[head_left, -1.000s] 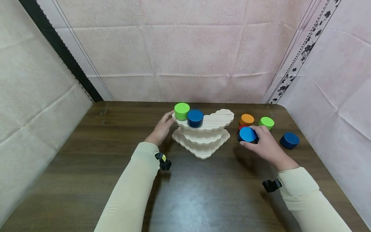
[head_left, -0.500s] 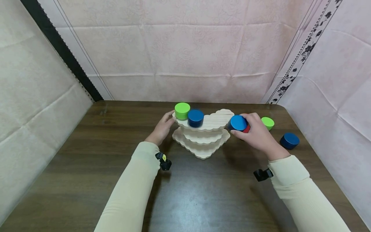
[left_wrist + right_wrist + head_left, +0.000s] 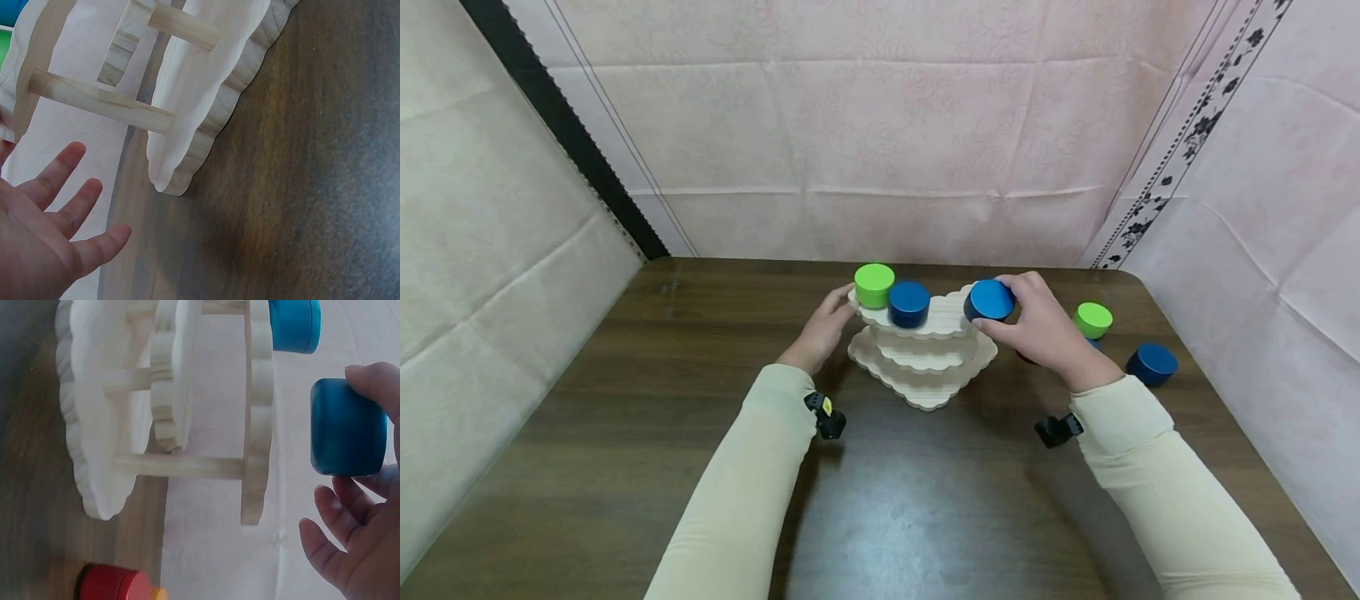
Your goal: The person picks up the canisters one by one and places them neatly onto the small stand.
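Observation:
A three-tiered pale wooden stand (image 3: 925,385) with scalloped edges stands on the table. My left hand (image 3: 820,333) pinches the left end of its top tier, while the other fingers (image 3: 103,244) spread out beneath. On that tier sit a green cylinder (image 3: 874,286) and, beside it, a blue cylinder (image 3: 909,305). My right hand (image 3: 1037,325) grips another short blue cylinder (image 3: 989,300) between thumb and fingers, above the tier's right end. A gap shows between this cylinder (image 3: 349,428) and the tier in the right wrist view.
Right of the stand are a green cylinder (image 3: 1092,320) and a blue cylinder (image 3: 1152,364), with a bit of another blue one by my right wrist. A red cylinder (image 3: 112,584) and an orange one (image 3: 159,594) lie low in the right wrist view. Cloth (image 3: 880,150) hangs behind the table.
My right hand has carried the blue cylinder left and up from beside the red and orange ones to over the top tier. The left hand has stayed at the stand.

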Tool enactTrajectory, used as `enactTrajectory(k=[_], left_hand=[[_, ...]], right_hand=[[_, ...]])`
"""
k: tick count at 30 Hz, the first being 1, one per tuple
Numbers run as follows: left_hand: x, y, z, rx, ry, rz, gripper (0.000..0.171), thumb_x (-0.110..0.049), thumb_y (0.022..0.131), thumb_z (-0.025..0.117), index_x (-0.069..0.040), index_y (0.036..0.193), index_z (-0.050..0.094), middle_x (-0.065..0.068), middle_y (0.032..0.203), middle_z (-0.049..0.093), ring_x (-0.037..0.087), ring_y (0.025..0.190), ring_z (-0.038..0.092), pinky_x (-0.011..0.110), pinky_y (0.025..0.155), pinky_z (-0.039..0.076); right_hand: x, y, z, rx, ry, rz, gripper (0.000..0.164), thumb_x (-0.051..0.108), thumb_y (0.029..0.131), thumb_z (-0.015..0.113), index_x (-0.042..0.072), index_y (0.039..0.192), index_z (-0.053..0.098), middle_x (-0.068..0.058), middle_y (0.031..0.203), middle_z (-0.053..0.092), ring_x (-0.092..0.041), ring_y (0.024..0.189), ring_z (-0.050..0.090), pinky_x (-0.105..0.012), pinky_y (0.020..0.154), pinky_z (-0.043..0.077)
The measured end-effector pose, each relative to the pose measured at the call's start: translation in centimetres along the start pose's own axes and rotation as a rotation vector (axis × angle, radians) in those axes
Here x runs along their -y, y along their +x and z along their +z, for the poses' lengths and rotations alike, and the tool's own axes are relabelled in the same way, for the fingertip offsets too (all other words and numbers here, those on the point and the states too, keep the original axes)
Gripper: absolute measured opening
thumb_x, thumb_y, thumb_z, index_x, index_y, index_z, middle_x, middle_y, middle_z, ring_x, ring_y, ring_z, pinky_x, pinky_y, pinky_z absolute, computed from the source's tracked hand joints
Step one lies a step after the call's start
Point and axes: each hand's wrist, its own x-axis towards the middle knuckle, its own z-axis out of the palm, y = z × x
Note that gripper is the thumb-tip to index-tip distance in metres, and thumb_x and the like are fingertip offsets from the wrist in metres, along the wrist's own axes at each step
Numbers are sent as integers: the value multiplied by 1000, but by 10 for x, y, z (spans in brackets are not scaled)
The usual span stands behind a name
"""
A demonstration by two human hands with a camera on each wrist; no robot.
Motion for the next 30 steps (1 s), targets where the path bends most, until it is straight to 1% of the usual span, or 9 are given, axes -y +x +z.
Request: enactTrajectory(k=[6,13,17,20,23,30], left_hand=[[1,1,-1,8,0,-16,53,-42,102,40,-26,152,28,2,158,24,25,144,23,51,115,19],[0,0,0,6,-2,-6,53,-40,103,40,-24,152,28,4,157,26,25,143,24,51,115,20],[-18,-14,0,23,-14,-19,52,-34,104,39,-19,153,27,7,157,24,27,144,23,51,115,19],[-32,-24,0,37,-11,-41,52,-29,105,38,-16,153,25,10,158,23,29,144,23,50,116,19],[-30,-23,0,39,-11,-45,52,-29,105,38,-16,153,24,11,158,22,29,144,22,51,115,19],[-8,-4,-1,28,-30,-45,53,-37,103,40,-23,152,27,5,158,24,26,144,22,52,116,18]], right_hand=[[9,7,5,40,12,-3,65,34,86,71,1,136,46,-19,129,41,-34,117,41,-53,96,44],[16,14,10,79,21,4,65,35,86,72,1,135,47,-18,130,41,-34,119,39,-53,97,43],[16,19,14,94,22,7,64,35,85,72,1,135,48,-18,129,41,-33,118,39,-52,97,43],[15,23,17,108,21,13,65,34,85,73,1,135,47,-17,130,41,-33,118,39,-51,98,44],[15,26,19,122,22,18,66,34,85,73,1,136,47,-17,130,42,-32,117,40,-50,98,44],[16,30,21,141,1,34,68,34,85,72,0,138,45,-18,127,42,-32,115,42,-49,97,46]])
